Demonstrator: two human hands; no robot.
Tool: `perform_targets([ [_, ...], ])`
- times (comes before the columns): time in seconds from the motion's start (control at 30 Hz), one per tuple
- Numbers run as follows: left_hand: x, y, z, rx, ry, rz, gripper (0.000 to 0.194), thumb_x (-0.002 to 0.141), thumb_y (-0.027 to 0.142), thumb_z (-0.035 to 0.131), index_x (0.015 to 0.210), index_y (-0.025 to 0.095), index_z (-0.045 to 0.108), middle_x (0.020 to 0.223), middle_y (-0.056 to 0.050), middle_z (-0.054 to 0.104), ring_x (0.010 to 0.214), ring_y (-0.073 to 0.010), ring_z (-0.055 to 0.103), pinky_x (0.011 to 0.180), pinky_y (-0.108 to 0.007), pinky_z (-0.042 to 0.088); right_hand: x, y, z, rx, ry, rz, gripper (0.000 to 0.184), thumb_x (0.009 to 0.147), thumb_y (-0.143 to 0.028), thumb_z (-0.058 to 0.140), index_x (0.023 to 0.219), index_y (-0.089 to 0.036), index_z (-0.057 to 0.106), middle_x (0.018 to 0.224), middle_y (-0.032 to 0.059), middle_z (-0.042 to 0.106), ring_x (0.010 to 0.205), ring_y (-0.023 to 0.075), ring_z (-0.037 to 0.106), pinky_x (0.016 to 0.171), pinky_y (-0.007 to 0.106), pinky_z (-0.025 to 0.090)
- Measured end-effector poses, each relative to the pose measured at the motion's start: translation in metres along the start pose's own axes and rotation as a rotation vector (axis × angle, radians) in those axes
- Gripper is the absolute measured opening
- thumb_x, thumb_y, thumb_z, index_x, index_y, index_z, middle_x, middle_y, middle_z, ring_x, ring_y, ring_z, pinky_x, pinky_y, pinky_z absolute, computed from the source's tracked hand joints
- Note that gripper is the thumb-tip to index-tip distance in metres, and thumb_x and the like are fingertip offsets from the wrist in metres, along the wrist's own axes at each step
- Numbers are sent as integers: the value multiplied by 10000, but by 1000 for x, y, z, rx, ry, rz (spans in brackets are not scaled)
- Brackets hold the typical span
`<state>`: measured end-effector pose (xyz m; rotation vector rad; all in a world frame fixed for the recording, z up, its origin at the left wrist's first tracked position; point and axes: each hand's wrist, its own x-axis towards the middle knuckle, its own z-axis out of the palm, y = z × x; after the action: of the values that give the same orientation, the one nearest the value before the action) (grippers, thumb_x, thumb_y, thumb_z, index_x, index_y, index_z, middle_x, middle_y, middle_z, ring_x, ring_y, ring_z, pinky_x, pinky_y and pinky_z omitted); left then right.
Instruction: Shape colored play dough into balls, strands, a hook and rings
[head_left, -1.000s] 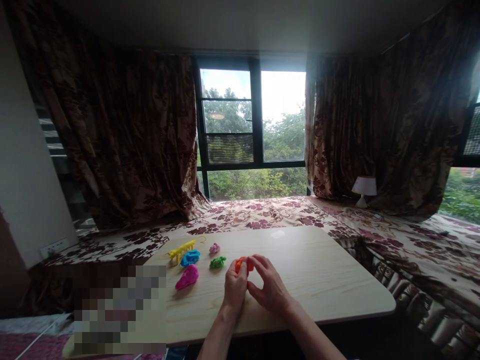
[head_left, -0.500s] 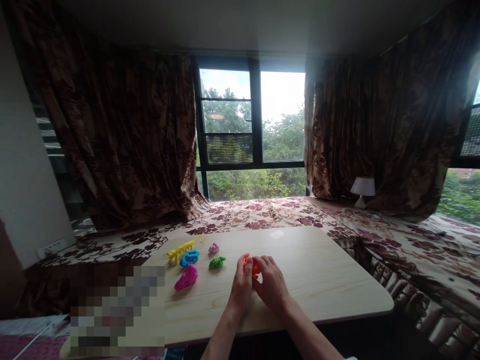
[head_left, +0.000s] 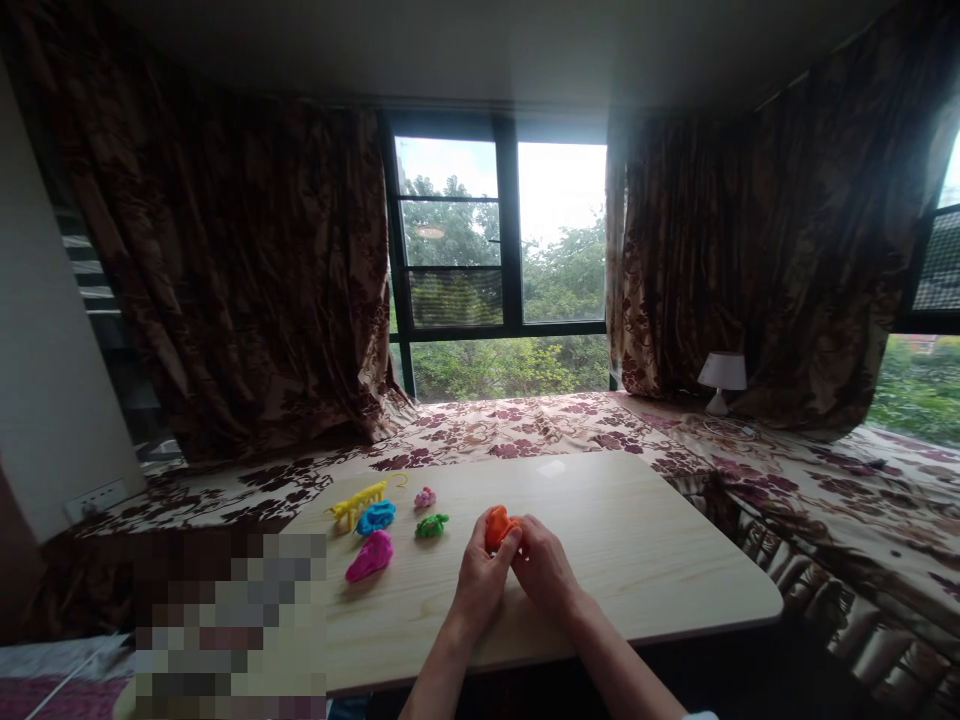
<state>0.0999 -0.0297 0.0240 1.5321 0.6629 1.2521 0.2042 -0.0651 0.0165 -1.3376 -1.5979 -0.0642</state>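
Note:
An orange lump of modelling clay [head_left: 497, 527] is held between both hands above the light wooden table [head_left: 637, 560]. My left hand [head_left: 480, 562] closes on it from the left, its thumb pressing the near side. From the right, my right hand [head_left: 541, 560] pinches the lump's edge, fingers bent inward. Other soft clay-like pieces lie to the left: a magenta lump [head_left: 370, 556], a blue one [head_left: 376, 517], a green one [head_left: 431, 525] and a small pink one [head_left: 424, 497]. A yellow figure with several legs and a thin curled tail [head_left: 360, 503] lies behind the blue piece.
Behind the table runs a ledge covered with flowered cloth [head_left: 517, 425], below a window [head_left: 499, 260] between dark curtains. A small white lamp [head_left: 721, 372] stands on it at the right. A blurred patch [head_left: 232, 620] hides the table's left front.
My hands have shifted their hold on the orange clay, and more of it shows now. The left thumb has moved nearer to me and to the right. The other pieces have stayed in place.

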Motion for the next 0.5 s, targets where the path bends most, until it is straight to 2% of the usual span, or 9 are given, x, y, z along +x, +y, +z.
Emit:
perform_targets([
  [0.07, 3, -3, -1, -39, 52, 22, 446, 699, 372, 589, 1088, 186, 475, 806, -9, 594, 676, -135, 568, 646, -270, 476, 0, -5, -2, 44, -36, -59, 240, 722, -101, 477, 934, -194, 538, 820, 23, 579, 697, 141, 516, 640, 237, 393],
  [0.13, 6, -8, -3, -66, 157, 42, 386, 683, 362, 601, 1007, 180, 498, 777, 4, 579, 644, -122, 556, 624, -258, 474, -1, -8, -3, 57, -61, -90, 254, 738, -120, 475, 974, -193, 532, 826, 23, 584, 690, 136, 518, 658, 244, 403],
  [0.23, 10, -15, -7, -72, 263, 8, 322, 664, 343, 609, 920, 170, 520, 733, 17, 557, 605, -106, 531, 575, -234, 463, -3, -9, -3, 50, -71, -66, 266, 776, -167, 470, 1035, -204, 522, 761, 3, 590, 610, 118, 508, 651, 251, 416],
  [0.3, 11, -18, -11, -69, 278, -38, 291, 666, 334, 595, 895, 167, 529, 629, 47, 514, 510, -87, 478, 485, -210, 426, -3, -9, -3, 47, -68, -45, 317, 774, -210, 507, 1091, -217, 498, 730, -11, 581, 576, 113, 495, 638, 254, 425],
  [0.37, 11, -18, -14, -64, 278, -63, 247, 671, 327, 583, 852, 165, 542, 547, 71, 460, 446, -72, 416, 430, -191, 378, -4, -9, -5, 54, -66, -53, 408, 747, -233, 556, 1145, -232, 465, 787, -4, 572, 604, 117, 500, 634, 257, 438],
  [0.5, 8, -11, -15, -79, 240, -64, 209, 685, 351, 570, 762, 157, 568, 596, 44, 514, 523, -77, 461, 513, -187, 395, -3, -13, -10, 69, -75, -134, 592, 717, -230, 594, 1261, -265, 365, 1065, 52, 501, 820, 157, 522, 722, 285, 458],
])
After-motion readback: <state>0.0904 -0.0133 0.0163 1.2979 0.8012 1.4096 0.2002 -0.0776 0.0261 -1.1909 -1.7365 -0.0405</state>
